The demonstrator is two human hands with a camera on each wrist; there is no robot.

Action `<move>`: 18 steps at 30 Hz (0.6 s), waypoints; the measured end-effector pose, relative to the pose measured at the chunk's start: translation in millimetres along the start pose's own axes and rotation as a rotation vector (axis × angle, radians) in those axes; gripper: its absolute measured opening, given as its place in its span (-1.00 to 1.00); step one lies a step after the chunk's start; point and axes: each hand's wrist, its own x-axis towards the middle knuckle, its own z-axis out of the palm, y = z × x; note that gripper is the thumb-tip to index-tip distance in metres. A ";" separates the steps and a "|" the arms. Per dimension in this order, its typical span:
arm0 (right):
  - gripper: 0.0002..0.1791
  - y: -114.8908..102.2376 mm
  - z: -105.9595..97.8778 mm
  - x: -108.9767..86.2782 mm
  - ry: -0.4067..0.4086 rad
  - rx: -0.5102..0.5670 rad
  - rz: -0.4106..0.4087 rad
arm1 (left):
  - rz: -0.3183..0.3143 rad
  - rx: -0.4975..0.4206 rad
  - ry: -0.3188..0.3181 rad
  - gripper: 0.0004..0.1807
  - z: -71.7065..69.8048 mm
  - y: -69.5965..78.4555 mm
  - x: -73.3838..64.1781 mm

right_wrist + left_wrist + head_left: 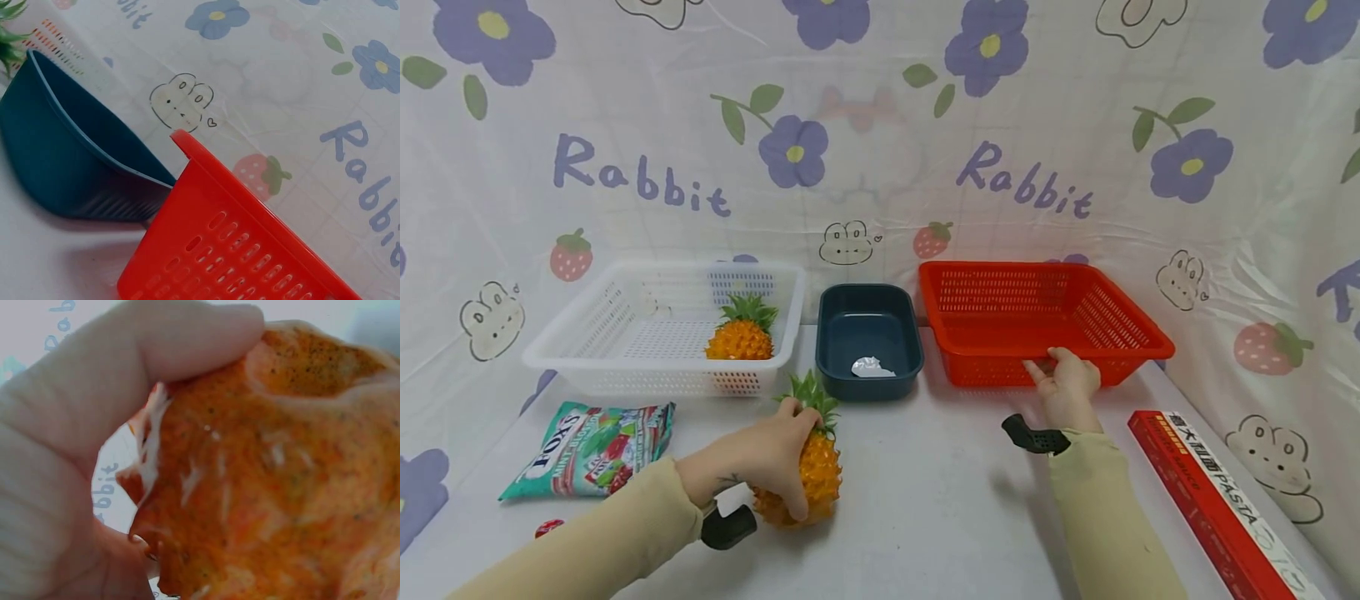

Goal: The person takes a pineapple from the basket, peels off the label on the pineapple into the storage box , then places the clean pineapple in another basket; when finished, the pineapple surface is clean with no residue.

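My left hand grips an orange toy pineapple with a green leafy crown, thumb and fingers spread around its body. Up close in the left wrist view, the thumb presses the spiky orange skin of the pineapple near its base. My right hand holds the front rim of the red plastic basket, with fingertips over the edge. The right wrist view shows the slotted wall of the basket, but not the hand itself.
A white basket holds another toy pineapple. Between the baskets stands a dark blue bin with a crumpled white piece inside. A green candy bag and a small red sweet lie left, a red pasta box right.
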 end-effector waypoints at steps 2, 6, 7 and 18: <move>-0.25 0.0 -0.1 -0.7 -0.002 0.000 -0.002 | 0.007 0.004 -0.004 0.02 -0.4 -0.9 -0.9; -0.26 -0.1 -0.2 -1.1 0.001 -0.002 -0.006 | 0.034 0.004 -0.010 -0.03 -1.0 -2.0 -3.4; -0.26 -0.1 -0.2 -1.2 0.004 -0.003 -0.006 | 0.040 0.006 -0.011 -0.04 -1.3 -2.2 -4.0; -0.31 1.1 0.2 -0.3 0.010 -0.003 -0.007 | 0.100 0.024 -0.024 -0.06 -10.8 1.3 -15.2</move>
